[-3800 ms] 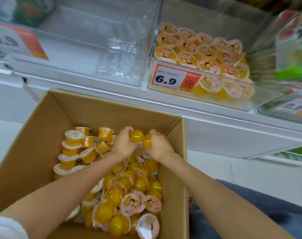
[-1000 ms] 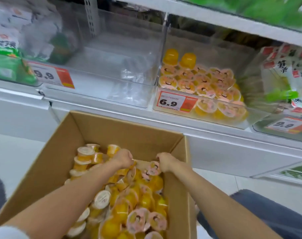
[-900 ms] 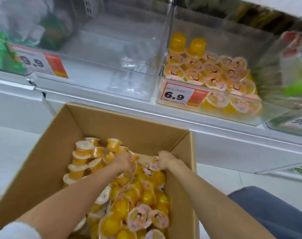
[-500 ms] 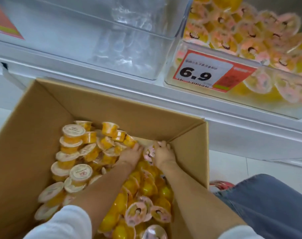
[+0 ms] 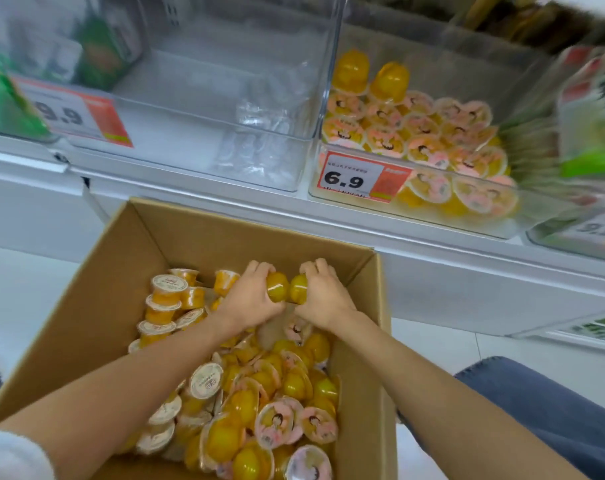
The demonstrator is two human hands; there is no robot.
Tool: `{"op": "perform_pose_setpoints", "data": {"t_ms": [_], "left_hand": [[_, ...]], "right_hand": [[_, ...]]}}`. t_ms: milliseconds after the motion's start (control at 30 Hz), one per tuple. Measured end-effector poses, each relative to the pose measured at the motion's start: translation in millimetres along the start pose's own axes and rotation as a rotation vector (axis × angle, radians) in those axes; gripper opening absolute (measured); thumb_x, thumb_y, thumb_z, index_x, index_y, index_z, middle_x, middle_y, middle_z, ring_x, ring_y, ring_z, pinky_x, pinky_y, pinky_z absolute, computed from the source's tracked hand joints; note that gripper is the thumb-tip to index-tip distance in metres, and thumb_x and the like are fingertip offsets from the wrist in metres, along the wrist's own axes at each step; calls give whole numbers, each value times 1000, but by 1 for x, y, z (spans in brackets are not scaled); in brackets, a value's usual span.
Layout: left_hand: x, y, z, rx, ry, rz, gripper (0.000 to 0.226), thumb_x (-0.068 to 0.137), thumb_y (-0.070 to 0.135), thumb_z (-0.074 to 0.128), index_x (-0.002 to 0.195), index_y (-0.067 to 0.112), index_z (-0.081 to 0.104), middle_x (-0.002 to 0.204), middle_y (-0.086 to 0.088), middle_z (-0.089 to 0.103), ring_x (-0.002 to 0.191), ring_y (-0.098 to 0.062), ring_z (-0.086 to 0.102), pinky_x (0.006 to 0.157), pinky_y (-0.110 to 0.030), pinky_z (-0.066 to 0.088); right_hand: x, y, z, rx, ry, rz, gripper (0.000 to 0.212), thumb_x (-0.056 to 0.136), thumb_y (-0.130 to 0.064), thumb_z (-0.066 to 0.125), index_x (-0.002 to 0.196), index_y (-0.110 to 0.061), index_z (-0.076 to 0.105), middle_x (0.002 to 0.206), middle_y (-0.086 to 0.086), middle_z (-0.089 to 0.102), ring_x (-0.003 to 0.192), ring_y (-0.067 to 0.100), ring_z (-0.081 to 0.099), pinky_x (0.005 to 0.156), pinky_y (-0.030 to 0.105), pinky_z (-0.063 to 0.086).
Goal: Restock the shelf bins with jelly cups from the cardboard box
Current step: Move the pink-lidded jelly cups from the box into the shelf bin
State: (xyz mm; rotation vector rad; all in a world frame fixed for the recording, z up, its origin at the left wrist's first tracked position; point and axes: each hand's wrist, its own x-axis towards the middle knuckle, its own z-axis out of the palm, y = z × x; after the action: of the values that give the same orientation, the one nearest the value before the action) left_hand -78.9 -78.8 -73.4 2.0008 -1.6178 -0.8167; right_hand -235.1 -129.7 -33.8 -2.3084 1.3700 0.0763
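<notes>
Half a second ago our hands lay low among the jellies (image 5: 259, 393). Now our left hand (image 5: 249, 301) grips a cup (image 5: 276, 289) and our right hand (image 5: 325, 301) a second cup (image 5: 299, 289), the two touching, lifted above the box (image 5: 86, 306). We judge another load ready for the bin (image 5: 502, 225). White shelf (image 5: 204, 209), pale floor (image 5: 27, 289), shop aisle.

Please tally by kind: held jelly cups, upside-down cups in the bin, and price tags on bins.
Yellow plastic jelly cups, one in left hand, one in right hand: 2
Upside-down yellow cups in the clear plastic bin: 2
White-and-orange price tags on bin fronts: 3
Total: 7
</notes>
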Motion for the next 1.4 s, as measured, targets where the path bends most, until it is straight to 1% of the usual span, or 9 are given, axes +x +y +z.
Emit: {"op": "perform_pose_setpoints", "data": {"t_ms": [167, 400, 533, 700, 833, 900, 1067, 1233, 1400], "left_hand": [[-17, 69, -55, -128, 178, 91, 56, 60, 40, 71, 110, 22, 52, 105, 3, 54, 94, -19, 58, 83, -31, 48], [-28, 166, -114, 71, 496, 213, 62, 63, 72, 57, 108, 30, 57, 99, 1, 61, 96, -18, 57, 83, -35, 49], [-10, 218, -134, -8, 548, 318, 64, 67, 68, 64, 114, 27, 56, 100, -1, 59, 95, -16, 56, 80, -35, 51], [50, 269, -131, -94, 465, 304, 62, 70, 63, 67, 117, 27, 53, 103, 2, 62, 99, -17, 57, 81, -38, 53], [107, 295, -122, -13, 368, 312, 55, 69, 57, 69, 108, 19, 63, 110, -7, 63, 99, -27, 62, 83, -34, 51], [133, 304, -115, 67, 290, 344, 40, 76, 45, 70, 105, 16, 66, 110, -12, 64, 101, -31, 62, 82, -35, 50], [202, 308, -103, 357, 400, 328, 50, 79, 56, 63, 121, 28, 61, 127, -4, 61, 120, -27, 52, 101, -38, 34], [248, 294, -91, 452, 431, 420, 46, 79, 56, 62, 120, 36, 58, 116, 0, 66, 118, -23, 51, 96, -41, 30], [263, 288, -93, 469, 484, 428, 64, 75, 58, 68, 129, 31, 49, 122, -4, 62, 122, -26, 47, 98, -41, 30]], "right_hand": [[-49, -11, -69, 86, 300, -31, 58, 70, -37, 67, 119, -19, 44, 120, -1, 48, 111, 22, 51, 79, 28, 41], [-84, -9, -157, 142, 793, -106, 60, 71, -44, 76, 117, -13, 54, 110, 3, 58, 107, 23, 50, 91, 35, 42], [-77, 2, -206, 231, 947, -83, 61, 72, -39, 78, 121, -13, 55, 115, 4, 59, 109, 23, 49, 93, 33, 41], [-45, 43, -254, 290, 905, 140, 65, 71, -45, 70, 127, -20, 48, 122, 5, 57, 116, 26, 50, 96, 40, 45], [-5, 81, -281, 288, 850, 211, 48, 70, -45, 70, 106, -17, 58, 104, 9, 64, 102, 28, 61, 81, 35, 52], [15, 100, -292, 287, 832, 200, 38, 73, -45, 71, 101, -21, 63, 113, 12, 59, 114, 26, 55, 84, 31, 49], [64, 130, -311, 161, 687, 246, 59, 80, -35, 73, 132, -15, 54, 140, 13, 47, 133, 30, 40, 106, 35, 39], [97, 144, -309, 204, 665, 207, 25, 76, -26, 73, 94, -9, 70, 103, 12, 69, 102, 30, 63, 83, 33, 52], [102, 151, -307, 209, 718, 250, 52, 82, -10, 65, 129, -3, 45, 118, 20, 63, 114, 37, 57, 91, 38, 49]]}}
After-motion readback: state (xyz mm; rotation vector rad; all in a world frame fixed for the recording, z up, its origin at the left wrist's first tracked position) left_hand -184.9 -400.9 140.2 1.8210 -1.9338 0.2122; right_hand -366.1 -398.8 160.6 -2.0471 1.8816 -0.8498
